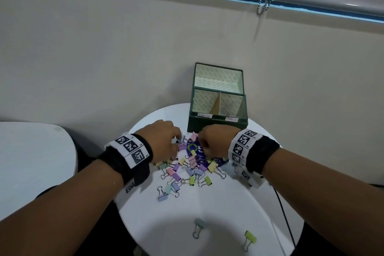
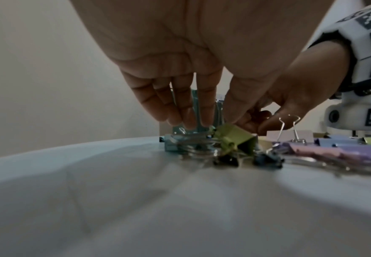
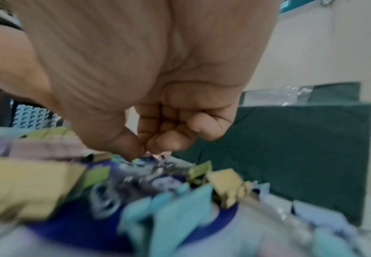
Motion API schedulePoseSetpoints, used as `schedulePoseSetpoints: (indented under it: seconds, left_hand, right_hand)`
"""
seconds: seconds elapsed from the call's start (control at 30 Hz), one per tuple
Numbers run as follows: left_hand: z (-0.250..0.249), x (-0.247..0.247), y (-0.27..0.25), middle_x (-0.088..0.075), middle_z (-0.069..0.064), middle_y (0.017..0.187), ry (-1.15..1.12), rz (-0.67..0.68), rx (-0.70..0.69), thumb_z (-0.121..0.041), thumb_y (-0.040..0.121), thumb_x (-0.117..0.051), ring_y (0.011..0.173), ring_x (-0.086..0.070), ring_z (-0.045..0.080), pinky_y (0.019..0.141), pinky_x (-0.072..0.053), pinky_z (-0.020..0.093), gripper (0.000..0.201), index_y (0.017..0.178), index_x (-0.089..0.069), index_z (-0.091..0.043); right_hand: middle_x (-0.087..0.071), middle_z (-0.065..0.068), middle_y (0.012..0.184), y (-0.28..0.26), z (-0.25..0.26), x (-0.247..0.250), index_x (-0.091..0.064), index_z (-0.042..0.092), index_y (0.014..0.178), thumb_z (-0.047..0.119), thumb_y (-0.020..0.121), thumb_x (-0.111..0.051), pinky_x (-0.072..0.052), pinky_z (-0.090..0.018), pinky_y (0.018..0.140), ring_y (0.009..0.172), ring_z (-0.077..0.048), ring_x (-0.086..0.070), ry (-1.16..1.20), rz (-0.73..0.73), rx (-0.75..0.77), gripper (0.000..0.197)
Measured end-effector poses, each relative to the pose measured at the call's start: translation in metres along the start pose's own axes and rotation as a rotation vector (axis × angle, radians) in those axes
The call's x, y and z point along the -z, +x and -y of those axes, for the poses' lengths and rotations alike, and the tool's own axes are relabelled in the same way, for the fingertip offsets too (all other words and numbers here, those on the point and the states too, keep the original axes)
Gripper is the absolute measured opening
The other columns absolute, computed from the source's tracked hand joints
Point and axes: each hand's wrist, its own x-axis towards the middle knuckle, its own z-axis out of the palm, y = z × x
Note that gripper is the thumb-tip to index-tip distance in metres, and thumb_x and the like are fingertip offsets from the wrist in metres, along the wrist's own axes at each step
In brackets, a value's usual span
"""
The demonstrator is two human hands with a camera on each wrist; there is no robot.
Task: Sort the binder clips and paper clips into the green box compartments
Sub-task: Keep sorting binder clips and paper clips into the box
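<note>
The left hand (image 2: pixel 180 69) is reaching down with straight fingers (image 2: pixel 188 113), the tips touching a teal clip (image 2: pixel 173 140) at the pile's (image 1: pixel 187 168) left edge; a green clip (image 2: pixel 235 139) is lying just beside it. No finger is curling round anything there. The right hand (image 3: pixel 158 87) is hanging over the middle of the pile with fingers curled and thumb (image 3: pixel 125 146) meeting forefinger low down; whether something small is pinched there I cannot tell, as the wrist view is blurred. Pastel binder clips are lying heaped on a blue disc (image 1: pixel 204 157) on the round white table (image 1: pixel 228 224). Two more clips, one teal (image 1: pixel 198 227) and one green (image 1: pixel 249 239), are lying well apart from the heap, nearer the person. The green box (image 1: pixel 218 124) is standing just behind the pile, its lid up, two labelled front compartments showing.
</note>
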Motion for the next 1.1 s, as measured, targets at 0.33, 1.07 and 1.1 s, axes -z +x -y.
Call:
schedulePoseSetpoints:
  seconds: [0.33, 1.07, 1.1]
  left_hand:
    - [0.003, -0.001, 0.001, -0.052, -0.006, 0.123, -0.047, -0.049, -0.054, -0.039, 0.093, -0.057, 0.119, -0.046, 0.017, 0.099, -0.043, 0.036, 0.037, 0.131, -0.054, -0.037]
    - [-0.019, -0.01, -0.017, -0.048, -0.019, 0.107, 0.022, -0.004, -0.209, -0.042, 0.076, -0.074, 0.115, -0.033, 0.01, 0.098, -0.03, 0.029, 0.014, 0.071, -0.07, -0.03]
    - [-0.019, -0.01, -0.017, -0.047, -0.019, 0.106, 0.045, -0.004, -0.193, -0.044, 0.074, -0.076, 0.113, -0.031, 0.009, 0.097, -0.031, 0.029, 0.015, 0.072, -0.072, -0.03]
  right_hand:
    - [-0.061, 0.005, 0.084, -0.029, -0.055, 0.047, -0.054, 0.025, 0.092, 0.013, 0.094, -0.054, -0.049, -0.024, 0.061, 0.073, -0.017, -0.06, 0.29, -0.298, -0.17, 0.013]
    - [-0.064, 0.004, 0.084, -0.033, -0.02, -0.02, -0.061, 0.026, 0.081, 0.022, 0.086, -0.059, -0.056, -0.032, 0.07, 0.08, -0.02, -0.062, 0.095, -0.049, -0.035, 0.006]
    - [-0.064, 0.005, 0.083, -0.035, -0.022, -0.016, -0.06, 0.025, 0.079, 0.021, 0.087, -0.06, -0.053, -0.03, 0.066, 0.077, -0.017, -0.061, 0.154, -0.076, -0.045, 0.01]
